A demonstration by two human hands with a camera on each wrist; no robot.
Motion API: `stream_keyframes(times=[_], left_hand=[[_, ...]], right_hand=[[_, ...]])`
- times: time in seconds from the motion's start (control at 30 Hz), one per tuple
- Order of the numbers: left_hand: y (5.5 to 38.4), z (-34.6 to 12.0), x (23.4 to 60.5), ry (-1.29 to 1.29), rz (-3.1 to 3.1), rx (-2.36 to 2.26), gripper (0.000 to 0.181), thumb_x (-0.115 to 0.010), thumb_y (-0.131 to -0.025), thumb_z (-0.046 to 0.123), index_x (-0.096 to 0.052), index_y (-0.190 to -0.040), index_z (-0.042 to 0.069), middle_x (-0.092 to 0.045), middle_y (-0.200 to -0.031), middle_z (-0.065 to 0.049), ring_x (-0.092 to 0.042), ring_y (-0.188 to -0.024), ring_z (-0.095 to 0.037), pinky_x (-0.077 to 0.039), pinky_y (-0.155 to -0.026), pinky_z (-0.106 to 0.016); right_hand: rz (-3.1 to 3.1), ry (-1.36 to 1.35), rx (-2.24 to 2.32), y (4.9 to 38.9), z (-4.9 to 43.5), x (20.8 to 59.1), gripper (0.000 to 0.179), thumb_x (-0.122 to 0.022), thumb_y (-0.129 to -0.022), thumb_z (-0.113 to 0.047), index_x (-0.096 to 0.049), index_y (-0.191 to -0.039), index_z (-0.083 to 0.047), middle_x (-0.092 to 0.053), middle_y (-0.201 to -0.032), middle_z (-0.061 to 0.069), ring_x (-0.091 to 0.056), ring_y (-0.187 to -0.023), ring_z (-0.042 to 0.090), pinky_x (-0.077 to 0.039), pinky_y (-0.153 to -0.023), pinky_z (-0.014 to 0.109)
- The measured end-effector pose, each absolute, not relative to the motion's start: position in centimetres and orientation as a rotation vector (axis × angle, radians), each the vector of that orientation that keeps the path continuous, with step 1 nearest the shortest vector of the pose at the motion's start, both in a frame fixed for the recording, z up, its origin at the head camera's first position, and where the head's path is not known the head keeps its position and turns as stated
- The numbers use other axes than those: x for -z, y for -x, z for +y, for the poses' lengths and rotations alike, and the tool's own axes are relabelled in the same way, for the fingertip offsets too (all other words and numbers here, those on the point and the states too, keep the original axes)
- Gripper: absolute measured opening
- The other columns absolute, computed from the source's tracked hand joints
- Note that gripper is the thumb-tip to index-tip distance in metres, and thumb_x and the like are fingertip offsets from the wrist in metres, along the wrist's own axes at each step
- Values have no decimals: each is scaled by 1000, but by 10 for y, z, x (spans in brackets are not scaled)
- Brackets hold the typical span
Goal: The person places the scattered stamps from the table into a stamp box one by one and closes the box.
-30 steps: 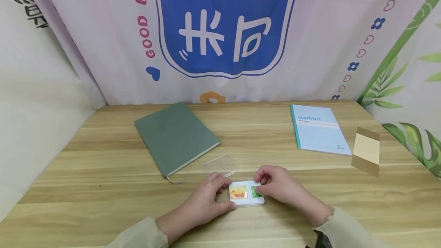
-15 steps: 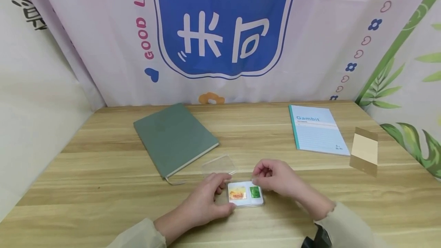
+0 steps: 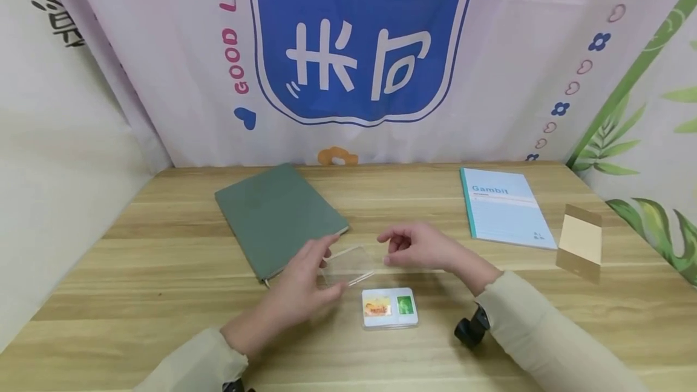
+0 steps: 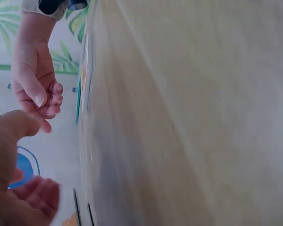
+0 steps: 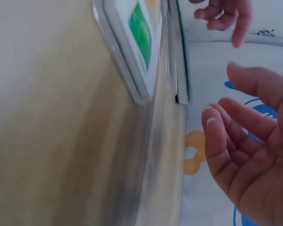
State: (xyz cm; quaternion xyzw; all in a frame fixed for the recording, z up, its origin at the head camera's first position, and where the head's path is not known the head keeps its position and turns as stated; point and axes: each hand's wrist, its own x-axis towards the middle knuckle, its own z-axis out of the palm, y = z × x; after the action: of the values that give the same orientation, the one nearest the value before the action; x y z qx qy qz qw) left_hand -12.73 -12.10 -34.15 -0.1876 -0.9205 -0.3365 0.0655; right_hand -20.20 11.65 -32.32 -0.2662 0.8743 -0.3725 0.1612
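Note:
On the table lies a small clear case with a white insert (image 3: 388,320), bearing a yellow-orange stamp-like piece (image 3: 377,306) and a smaller green one (image 3: 405,305). Behind it is a flat transparent lid (image 3: 350,264). My left hand (image 3: 296,288) hovers at the lid's left side, thumb and fingers spread apart; whether it touches the lid I cannot tell. Above the table, right of the lid, my right hand (image 3: 422,248) has loosely bent fingers with nothing between them. The right wrist view shows the green piece (image 5: 140,33) beside that hand's bare fingers.
A dark green notebook (image 3: 280,216) lies behind the left hand. At the right are a light blue "Gambit" notebook (image 3: 506,207) and a brown-ended cream card or sleeve (image 3: 579,241). A printed curtain (image 3: 190,107) hangs along the table's back edge.
Both hands have left the case. The right hand moved back from the green piece; the left let go of the case's left edge and moved back and left beside the lid.

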Motion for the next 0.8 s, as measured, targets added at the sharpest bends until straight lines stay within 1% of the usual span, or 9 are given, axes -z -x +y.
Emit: stream_keyframes(times=[0.13, 0.23, 0.33, 0.43, 0.5, 0.67, 0.8], left_hand=[[130, -125, 344, 485, -2892, 1004, 80, -78, -73, 22, -37, -139, 5, -53, -112, -12, -55, -96, -23, -48, -81, -38], [131, -127, 344, 433, -2933, 979, 82, -79, -71, 25, -38, -139, 5, -53, -111, -10, -53, -93, -20, -48, -80, -37], [133, -130, 345, 409, -2948, 969, 82, -81, -69, 26, -41, -137, 3, -53, -100, -6, -50, -85, -16, -46, -75, -33], [135, -132, 347, 400, -2963, 988, 81, -82, -68, 27, -44, -134, 0, -49, -87, -3, -45, -77, -14, -42, -67, -29], [136, -133, 347, 401, -2981, 1004, 81, -81, -68, 28, -44, -134, -2, -45, -82, -2, -42, -73, -14, -38, -63, -28], [139, -135, 350, 390, -3044, 977, 86, -80, -69, 33, -40, -137, -3, -45, -82, -2, -41, -72, -14, -37, -60, -27], [142, -136, 351, 397, -3069, 925, 82, -80, -69, 35, -45, -133, -2, -44, -82, -2, -42, -72, -15, -36, -59, -27]], right_hand=[[2461, 838, 960, 214, 111, 321, 48, -72, -79, -17, -58, -124, -6, -61, -96, 3, -55, -90, 14, -47, -80, 30], [2430, 891, 889, 220, 104, 322, 54, -74, -78, -17, -55, -128, -8, -60, -100, 2, -54, -93, 15, -46, -82, 31], [2402, 917, 834, 224, 97, 326, 58, -76, -76, -16, -54, -129, -7, -58, -98, 2, -52, -89, 15, -45, -80, 31], [2392, 919, 797, 226, 92, 331, 61, -77, -74, -14, -53, -129, -6, -57, -97, 1, -49, -87, 15, -44, -79, 29], [2398, 917, 772, 228, 89, 334, 63, -79, -73, -15, -53, -130, -7, -56, -99, 1, -49, -88, 15, -43, -80, 29], [2405, 924, 744, 231, 83, 337, 68, -81, -70, -19, -51, -131, -8, -55, -106, 1, -48, -92, 15, -42, -83, 30], [2407, 947, 717, 233, 79, 338, 69, -82, -69, -22, -52, -130, -10, -54, -108, 1, -47, -94, 15, -42, -84, 30]])
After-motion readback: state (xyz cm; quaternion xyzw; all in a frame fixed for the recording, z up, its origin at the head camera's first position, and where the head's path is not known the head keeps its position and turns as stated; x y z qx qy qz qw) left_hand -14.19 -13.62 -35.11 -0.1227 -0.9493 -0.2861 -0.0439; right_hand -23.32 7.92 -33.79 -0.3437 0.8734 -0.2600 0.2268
